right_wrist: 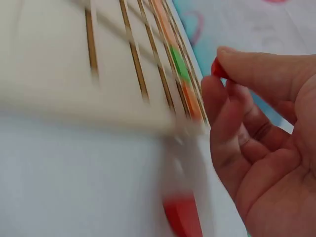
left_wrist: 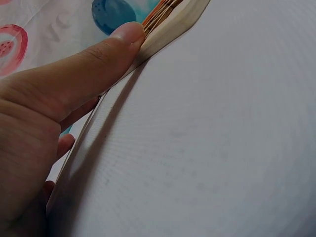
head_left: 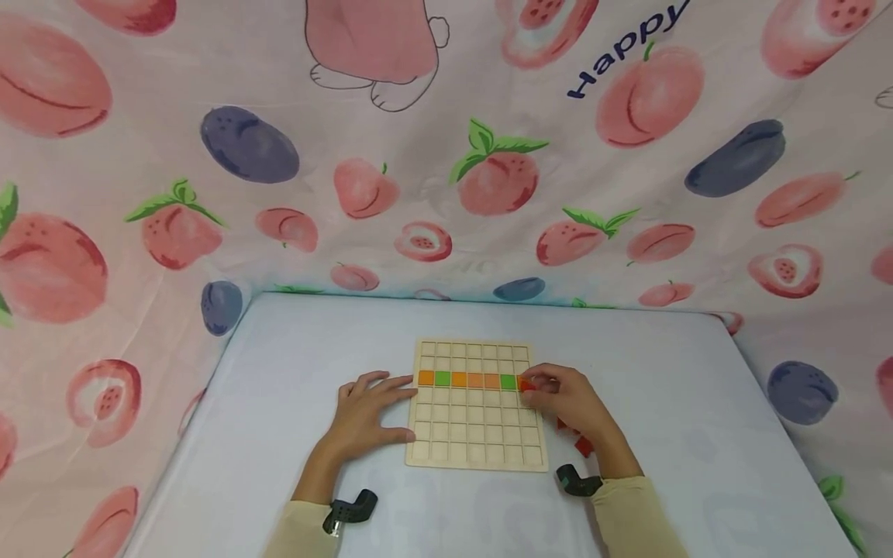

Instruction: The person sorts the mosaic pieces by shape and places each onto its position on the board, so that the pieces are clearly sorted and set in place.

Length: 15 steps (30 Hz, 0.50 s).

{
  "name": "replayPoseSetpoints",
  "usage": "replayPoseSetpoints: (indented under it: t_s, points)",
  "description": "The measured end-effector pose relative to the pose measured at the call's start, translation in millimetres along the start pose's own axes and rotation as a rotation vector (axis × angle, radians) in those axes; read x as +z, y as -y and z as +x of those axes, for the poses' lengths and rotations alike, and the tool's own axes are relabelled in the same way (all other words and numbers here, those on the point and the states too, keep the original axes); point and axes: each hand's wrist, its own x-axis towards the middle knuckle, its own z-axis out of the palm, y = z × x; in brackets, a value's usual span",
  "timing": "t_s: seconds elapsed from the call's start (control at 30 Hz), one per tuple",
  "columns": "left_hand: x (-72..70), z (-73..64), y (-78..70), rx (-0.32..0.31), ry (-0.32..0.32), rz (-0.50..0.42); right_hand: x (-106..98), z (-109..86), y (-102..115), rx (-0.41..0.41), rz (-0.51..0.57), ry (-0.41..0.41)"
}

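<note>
A pale wooden grid board (head_left: 474, 434) lies on the white table (head_left: 279, 372). One row holds orange and green square tiles (head_left: 466, 380) from the left edge almost to the right. My left hand (head_left: 370, 411) lies flat with straight fingers on the board's left edge; its thumb (left_wrist: 98, 59) presses the rim (left_wrist: 173, 29). My right hand (head_left: 561, 399) is at the right end of that row and pinches a small red tile (head_left: 526, 384) between thumb and forefinger (right_wrist: 217, 66). The board (right_wrist: 74, 59) is blurred in the right wrist view.
A few loose red tiles (head_left: 579, 443) lie on the table under my right hand; one shows blurred (right_wrist: 182, 215) in the right wrist view. Fruit-print cloth (head_left: 488, 170) walls in the table at the back and both sides.
</note>
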Motion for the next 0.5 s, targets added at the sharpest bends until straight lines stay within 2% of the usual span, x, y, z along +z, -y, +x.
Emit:
replayPoseSetpoints:
  t_s: [0.3, 0.5]
  points:
    - [0.7, 0.2, 1.9, 0.01, -0.004, -0.001, 42.8, 14.1, 36.7, -0.127, 0.118, 0.073]
    - [0.9, 0.1, 2.0, 0.008, -0.003, 0.007, 70.5, 25.3, 46.0, -0.117, 0.188, 0.105]
